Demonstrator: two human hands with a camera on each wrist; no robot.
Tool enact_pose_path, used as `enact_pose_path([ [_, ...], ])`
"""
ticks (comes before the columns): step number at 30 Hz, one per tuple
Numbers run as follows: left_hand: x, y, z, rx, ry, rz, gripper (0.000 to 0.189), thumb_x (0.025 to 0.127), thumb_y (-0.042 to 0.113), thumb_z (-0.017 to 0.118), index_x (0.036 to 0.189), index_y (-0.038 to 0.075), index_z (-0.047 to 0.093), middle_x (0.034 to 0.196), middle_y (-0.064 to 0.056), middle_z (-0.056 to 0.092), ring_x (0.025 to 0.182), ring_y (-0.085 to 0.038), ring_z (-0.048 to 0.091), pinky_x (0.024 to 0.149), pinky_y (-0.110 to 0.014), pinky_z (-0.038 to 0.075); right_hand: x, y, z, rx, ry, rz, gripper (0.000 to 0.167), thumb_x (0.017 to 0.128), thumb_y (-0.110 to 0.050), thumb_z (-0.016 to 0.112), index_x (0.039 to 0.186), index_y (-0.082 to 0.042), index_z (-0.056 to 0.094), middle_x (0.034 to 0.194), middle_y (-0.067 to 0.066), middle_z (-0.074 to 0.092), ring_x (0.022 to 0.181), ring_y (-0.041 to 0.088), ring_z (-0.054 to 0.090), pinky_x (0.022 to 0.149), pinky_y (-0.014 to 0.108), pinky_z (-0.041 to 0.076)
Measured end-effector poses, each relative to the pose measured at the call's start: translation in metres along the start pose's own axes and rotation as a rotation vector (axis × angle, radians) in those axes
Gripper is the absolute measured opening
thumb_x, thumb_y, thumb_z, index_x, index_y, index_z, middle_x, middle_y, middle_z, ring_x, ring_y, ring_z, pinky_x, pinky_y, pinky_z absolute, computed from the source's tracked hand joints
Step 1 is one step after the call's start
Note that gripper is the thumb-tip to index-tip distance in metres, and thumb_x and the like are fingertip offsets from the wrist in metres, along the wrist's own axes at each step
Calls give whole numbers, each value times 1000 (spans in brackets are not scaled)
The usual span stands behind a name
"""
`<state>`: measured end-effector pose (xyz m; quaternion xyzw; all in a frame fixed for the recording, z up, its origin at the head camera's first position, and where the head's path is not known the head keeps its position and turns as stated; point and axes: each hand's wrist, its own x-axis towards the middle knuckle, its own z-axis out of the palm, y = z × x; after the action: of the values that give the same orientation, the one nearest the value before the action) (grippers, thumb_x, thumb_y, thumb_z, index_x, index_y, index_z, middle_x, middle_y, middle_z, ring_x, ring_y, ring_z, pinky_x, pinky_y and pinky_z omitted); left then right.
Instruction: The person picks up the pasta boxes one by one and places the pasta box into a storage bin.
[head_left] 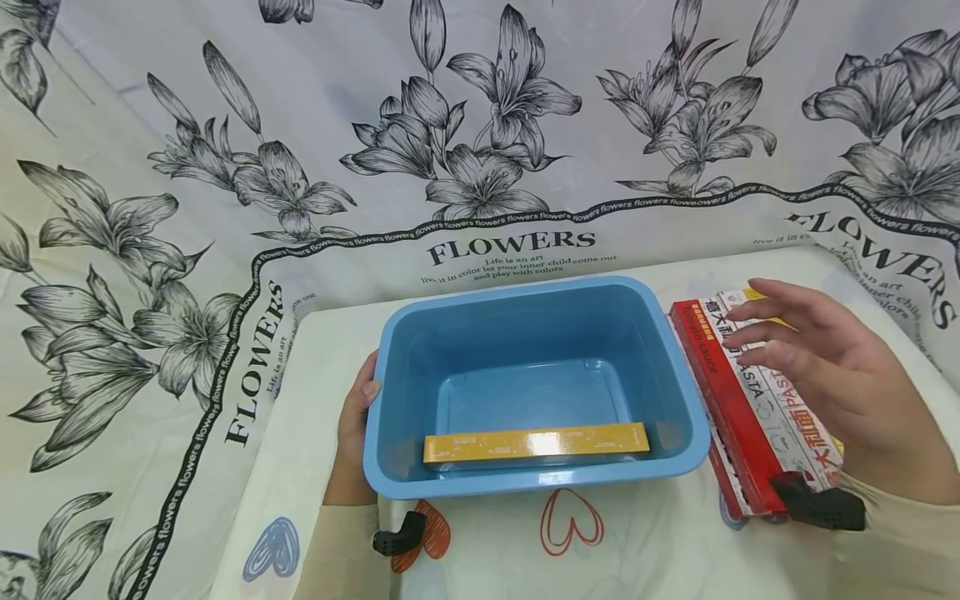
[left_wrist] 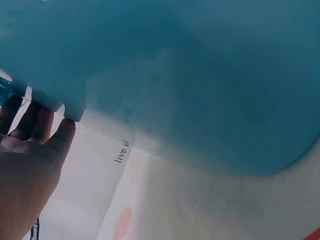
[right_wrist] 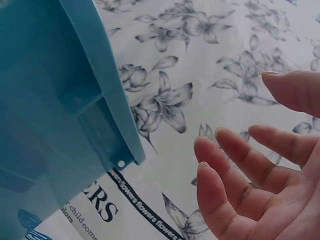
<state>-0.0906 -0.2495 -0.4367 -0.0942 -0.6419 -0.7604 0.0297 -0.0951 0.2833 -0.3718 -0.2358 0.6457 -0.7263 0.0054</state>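
A blue plastic tub (head_left: 525, 396) sits at the middle of the head view, with a long yellow box (head_left: 536, 442) lying inside along its near wall. My left hand (head_left: 357, 433) holds the tub's left rim, thumb on top. In the left wrist view, the fingers of that left hand (left_wrist: 30, 170) reach up under the rim. My right hand (head_left: 847, 375) hovers over a red and white pasta box (head_left: 720, 400) right of the tub, hiding part of it. Seen from the right wrist, the right hand (right_wrist: 270, 195) has spread, slightly bent fingers and an empty palm, apart from the tub (right_wrist: 45, 100).
A pale cloth with printed hearts (head_left: 572, 523) covers the table. Behind and to the left hangs a white curtain (head_left: 480, 100) with black flower prints and lettering. Black straps with small mounts (head_left: 400, 533) circle both wrists.
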Motion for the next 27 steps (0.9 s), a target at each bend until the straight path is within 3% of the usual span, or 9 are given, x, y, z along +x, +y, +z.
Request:
enact_pose_path([
  [6,-1,3,4,-5,0,0,58,103,31,38,157,17,51,152,-24,53,139,-43,52,107,-55,52,-7,-8,-4,-46,102,124,65,108,15,46,169,-5,34,155,24,46,126,27,61,95,28,58],
  [14,-1,2,4,-18,3,-8,58,102,30,37,157,17,51,151,-23,54,138,-41,53,108,-54,51,-7,1,-20,-12,125,71,63,107,18,43,167,-1,36,147,20,53,123,24,63,96,24,55],
  [21,-2,4,5,-21,5,-27,58,103,33,36,158,20,51,153,-21,54,141,-43,51,109,-57,50,-10,9,-33,-8,146,87,62,109,16,41,168,-4,36,148,18,52,123,20,65,96,22,55],
  [27,-1,3,5,-2,0,-5,60,102,31,35,158,17,50,153,-21,53,139,-40,51,110,-52,49,-9,13,-41,-32,183,68,61,110,15,43,167,-5,38,146,16,54,119,19,67,92,21,56],
])
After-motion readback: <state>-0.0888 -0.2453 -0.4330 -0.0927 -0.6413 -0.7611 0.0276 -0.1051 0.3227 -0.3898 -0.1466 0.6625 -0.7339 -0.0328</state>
